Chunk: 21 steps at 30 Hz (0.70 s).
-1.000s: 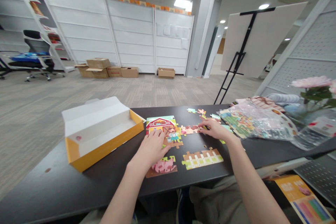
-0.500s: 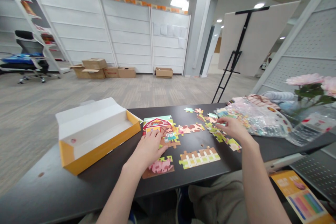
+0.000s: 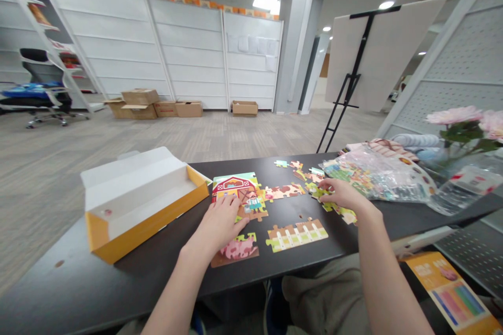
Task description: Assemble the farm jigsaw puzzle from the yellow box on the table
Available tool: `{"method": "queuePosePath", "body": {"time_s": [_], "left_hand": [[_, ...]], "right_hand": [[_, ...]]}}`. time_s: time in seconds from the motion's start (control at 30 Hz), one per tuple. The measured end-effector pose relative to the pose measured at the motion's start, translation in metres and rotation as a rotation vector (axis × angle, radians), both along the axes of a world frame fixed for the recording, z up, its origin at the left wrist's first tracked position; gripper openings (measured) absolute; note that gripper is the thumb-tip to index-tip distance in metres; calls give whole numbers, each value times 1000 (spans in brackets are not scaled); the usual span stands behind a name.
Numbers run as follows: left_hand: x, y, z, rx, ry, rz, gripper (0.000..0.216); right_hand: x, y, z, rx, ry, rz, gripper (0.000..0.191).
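My left hand lies flat, fingers stretched, on a joined puzzle section with a red barn and a farmer figure. Just below that hand is a puzzle section with a pink pig. My right hand reaches over a pile of loose puzzle pieces, its thumb and fingertips apart and touching or just above them. Between the hands lie a cow-patterned puzzle strip, adjoining the barn section, and a separate white-fence puzzle section. More loose pieces are scattered behind.
An open yellow box with a white inside stands on the black table at left. Clear plastic bags, folded cloths and pink flowers crowd the right. A yellow package sits lower right, below the tabletop.
My right hand has shifted slightly left and nearer over the loose pieces. My left hand stays on the barn section. The whole view has tilted a little.
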<state>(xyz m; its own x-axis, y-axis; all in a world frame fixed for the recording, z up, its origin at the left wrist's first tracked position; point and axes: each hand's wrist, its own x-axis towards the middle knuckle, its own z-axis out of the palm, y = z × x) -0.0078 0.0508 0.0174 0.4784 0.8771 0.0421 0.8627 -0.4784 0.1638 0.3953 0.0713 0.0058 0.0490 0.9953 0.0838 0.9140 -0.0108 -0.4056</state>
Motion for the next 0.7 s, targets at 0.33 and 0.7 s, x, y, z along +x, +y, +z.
{"method": "queuePosePath", "body": {"time_s": [0.33, 0.7], "left_hand": [[0, 3, -1, -10, 10, -3, 43], [-2, 4, -7, 35, -16, 9, 42]], "right_hand": [[-28, 4, 24, 59, 359, 145, 28], [-117, 95, 10, -74, 545, 393, 15]]}}
